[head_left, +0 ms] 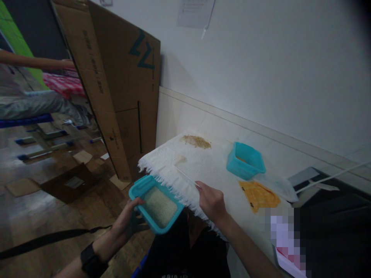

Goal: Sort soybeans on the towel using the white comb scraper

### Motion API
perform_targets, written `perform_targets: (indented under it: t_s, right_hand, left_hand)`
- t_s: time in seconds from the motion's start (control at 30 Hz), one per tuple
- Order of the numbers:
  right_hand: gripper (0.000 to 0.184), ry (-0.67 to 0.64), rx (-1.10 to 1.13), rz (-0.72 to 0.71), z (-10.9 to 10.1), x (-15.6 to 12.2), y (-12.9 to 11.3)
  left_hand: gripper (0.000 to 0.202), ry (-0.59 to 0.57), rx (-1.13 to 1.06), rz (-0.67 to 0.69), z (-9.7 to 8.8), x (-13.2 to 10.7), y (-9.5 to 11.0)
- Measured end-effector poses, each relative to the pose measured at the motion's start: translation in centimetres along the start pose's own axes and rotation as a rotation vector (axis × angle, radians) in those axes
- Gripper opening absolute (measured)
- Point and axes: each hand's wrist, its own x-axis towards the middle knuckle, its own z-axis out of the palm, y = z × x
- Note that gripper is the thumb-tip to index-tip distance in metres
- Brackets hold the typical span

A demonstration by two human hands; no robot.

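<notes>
My left hand point(126, 219) grips the near rim of a teal plastic tub point(136, 190) filled with white rice, held just below the fringed edge of a white cloth point(203, 166) that covers the table. My right hand point(211, 201) rests on that cloth edge, pinching a thin white stick point(185, 177) that points toward a small pale heap of grains point(180, 158). A brown heap of grains point(197, 141) lies at the cloth's far end. A second teal tub point(245, 160) stands further right on the cloth.
An orange sheet point(259, 195) and a clear plastic bag point(277, 184) lie beside the second tub. A tall cardboard box point(116, 85) leans against the wall on the left. Another person's arm point(31, 61) reaches in at far left. Cardboard pieces litter the wooden floor.
</notes>
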Motion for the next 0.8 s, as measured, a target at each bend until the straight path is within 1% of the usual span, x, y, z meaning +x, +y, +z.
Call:
perform_targets:
  t_s: [0.07,0.13,0.23,0.3,0.4,0.53,0.63,0.73,0.8]
  right_hand:
    - [0.036,0.0,0.025,-0.003,-0.5,-0.4,-0.6]
    - [0.035,0.002,0.047,0.031,-0.9,-0.4,-0.7]
    - [0.034,-0.002,0.028,0.122,-0.8,0.2,0.0]
    - [0.034,-0.012,0.016,0.131,-0.3,1.0,0.6]
    - [0.034,-0.031,0.04,0.058,0.9,1.9,1.0]
    - [0.039,-0.05,0.027,-0.03,1.8,1.7,0.2]
    - [0.041,-0.021,0.015,-0.091,1.7,1.1,-1.0]
    - [0.04,0.028,0.057,-0.147,1.2,1.0,-2.0]
    - [0.038,0.062,0.092,-0.144,0.7,1.2,-2.3]
  left_hand:
    - [0.032,0.0,0.002,-0.008,0.0,0.0,0.0]
    - [0.033,0.001,0.007,-0.014,0.0,0.0,0.0]
    - [0.035,0.001,0.01,-0.006,-0.1,0.2,-0.1]
    - [0.035,-0.001,0.011,-0.002,-0.1,0.3,-0.2]
    - [0.036,-0.002,0.015,-0.009,-0.1,0.4,-0.3]
    - [0.039,0.001,0.013,0.0,-0.2,0.6,-0.4]
    - [0.043,-0.007,0.01,0.007,-0.4,0.7,-0.5]
    - [0.041,-0.012,0.013,0.001,-0.4,0.7,-0.5]
    - [0.038,-0.008,0.021,-0.007,-0.3,0.7,-0.5]
